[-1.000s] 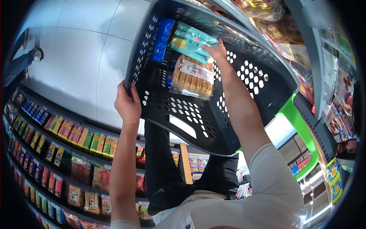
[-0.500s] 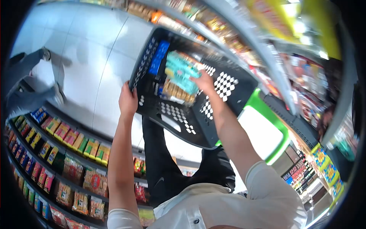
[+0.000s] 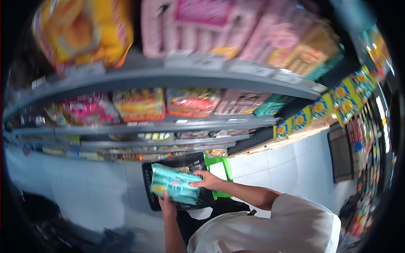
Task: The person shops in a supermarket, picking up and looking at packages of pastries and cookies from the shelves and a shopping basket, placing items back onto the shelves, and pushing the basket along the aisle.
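Observation:
Both of my hands hold a teal plastic snack package [image 3: 175,184] above the black shopping basket [image 3: 195,159]. My left hand [image 3: 167,205] grips its lower left edge, with fingers partly hidden by the package. My right hand [image 3: 205,180] is closed on its right edge, thumb over the front. The package covers most of the basket's inside, so the contents are largely hidden. A bright green frame [image 3: 229,168] with a white panel [image 3: 218,170] is at the basket's right side.
Grey shelves [image 3: 198,69] stretch across just ahead, holding pink packs [image 3: 198,29], a yellow bag [image 3: 84,31] and several other snacks. Yellow-green flowered packs [image 3: 319,108] hang at the shelf end. A dark bin-like box [image 3: 340,155] stands on the tiled floor [image 3: 276,162] to the right.
The teal package has come up out of the basket. My left hand has left the basket's rim and now holds the package too. The view has swung up toward the shelves.

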Action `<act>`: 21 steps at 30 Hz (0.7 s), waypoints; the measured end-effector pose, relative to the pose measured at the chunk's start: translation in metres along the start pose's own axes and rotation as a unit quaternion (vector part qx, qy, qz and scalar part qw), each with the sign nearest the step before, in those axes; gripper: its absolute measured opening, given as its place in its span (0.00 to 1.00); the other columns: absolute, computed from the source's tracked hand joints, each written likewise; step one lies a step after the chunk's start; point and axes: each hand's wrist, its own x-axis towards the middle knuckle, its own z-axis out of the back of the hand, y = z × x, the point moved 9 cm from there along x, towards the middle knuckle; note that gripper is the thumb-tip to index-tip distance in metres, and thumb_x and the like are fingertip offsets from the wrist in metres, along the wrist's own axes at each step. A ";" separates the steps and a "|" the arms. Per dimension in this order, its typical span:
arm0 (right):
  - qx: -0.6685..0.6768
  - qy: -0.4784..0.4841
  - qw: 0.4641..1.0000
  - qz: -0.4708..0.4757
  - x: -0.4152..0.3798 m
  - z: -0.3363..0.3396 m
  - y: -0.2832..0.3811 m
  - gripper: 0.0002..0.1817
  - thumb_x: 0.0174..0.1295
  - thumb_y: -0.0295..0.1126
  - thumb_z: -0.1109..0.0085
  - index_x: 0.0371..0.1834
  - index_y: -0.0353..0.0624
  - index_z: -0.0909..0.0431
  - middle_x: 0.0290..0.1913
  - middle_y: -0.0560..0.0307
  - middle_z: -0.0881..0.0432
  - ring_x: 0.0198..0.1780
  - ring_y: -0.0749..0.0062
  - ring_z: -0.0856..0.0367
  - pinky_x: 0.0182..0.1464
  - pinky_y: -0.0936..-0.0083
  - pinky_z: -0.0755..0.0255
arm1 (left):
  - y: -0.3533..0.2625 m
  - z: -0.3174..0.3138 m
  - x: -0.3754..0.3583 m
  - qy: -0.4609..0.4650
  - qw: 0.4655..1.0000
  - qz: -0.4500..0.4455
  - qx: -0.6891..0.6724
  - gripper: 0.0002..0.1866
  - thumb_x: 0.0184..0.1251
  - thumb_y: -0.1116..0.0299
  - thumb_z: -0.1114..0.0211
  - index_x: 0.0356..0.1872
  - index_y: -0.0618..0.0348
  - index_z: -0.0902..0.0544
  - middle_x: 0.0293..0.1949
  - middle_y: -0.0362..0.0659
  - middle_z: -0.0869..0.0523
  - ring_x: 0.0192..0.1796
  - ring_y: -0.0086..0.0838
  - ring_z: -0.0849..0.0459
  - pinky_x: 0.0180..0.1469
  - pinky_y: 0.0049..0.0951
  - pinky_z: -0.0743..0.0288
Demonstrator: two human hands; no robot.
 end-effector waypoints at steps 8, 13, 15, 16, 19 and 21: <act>-0.040 -0.021 0.989 0.140 -0.099 0.042 0.054 0.39 0.61 0.45 0.27 0.69 0.35 0.34 0.57 0.50 0.20 0.58 0.68 0.22 0.61 0.71 0.28 | -0.054 -0.119 -0.028 0.106 0.989 -0.037 0.099 0.29 0.74 0.62 0.38 0.69 0.63 0.35 0.62 0.48 0.23 0.63 0.39 0.21 0.65 0.44 0.26; -0.022 0.005 0.989 0.148 -0.154 0.058 0.089 0.46 0.61 0.42 0.27 0.77 0.39 0.43 0.65 0.46 0.25 0.63 0.65 0.25 0.66 0.69 0.32 | -0.066 -0.177 -0.036 0.144 0.969 -0.026 0.201 0.29 0.71 0.69 0.37 0.69 0.63 0.36 0.61 0.48 0.23 0.62 0.39 0.21 0.64 0.42 0.26; 0.003 -0.032 0.985 0.167 -0.166 0.072 0.088 0.45 0.61 0.40 0.27 0.77 0.39 0.43 0.66 0.48 0.25 0.63 0.69 0.25 0.66 0.69 0.32 | -0.071 -0.204 -0.038 0.152 0.958 -0.071 0.234 0.29 0.70 0.72 0.37 0.70 0.61 0.36 0.63 0.48 0.25 0.64 0.37 0.23 0.65 0.42 0.26; 0.016 -0.074 0.973 0.219 -0.178 0.088 0.098 0.44 0.62 0.36 0.28 0.77 0.39 0.43 0.66 0.51 0.25 0.63 0.72 0.25 0.65 0.71 0.32 | -0.078 -0.230 -0.053 0.129 0.966 -0.038 0.219 0.34 0.66 0.77 0.35 0.71 0.62 0.39 0.65 0.46 0.27 0.65 0.34 0.25 0.69 0.37 0.33; 0.177 -0.115 0.925 0.315 -0.201 0.118 0.107 0.39 0.63 0.24 0.32 0.77 0.38 0.42 0.65 0.58 0.25 0.63 0.78 0.27 0.65 0.75 0.32 | -0.082 -0.315 -0.081 0.302 0.918 -0.086 0.244 0.33 0.65 0.79 0.36 0.71 0.64 0.38 0.64 0.47 0.26 0.65 0.33 0.25 0.69 0.36 0.33; 0.216 -0.127 0.907 0.339 -0.219 0.135 0.118 0.39 0.64 0.23 0.34 0.76 0.34 0.44 0.68 0.56 0.28 0.68 0.76 0.31 0.70 0.74 0.36 | -0.076 -0.348 -0.095 0.339 0.886 -0.107 0.296 0.32 0.65 0.78 0.35 0.70 0.63 0.36 0.63 0.46 0.25 0.65 0.32 0.25 0.67 0.35 0.31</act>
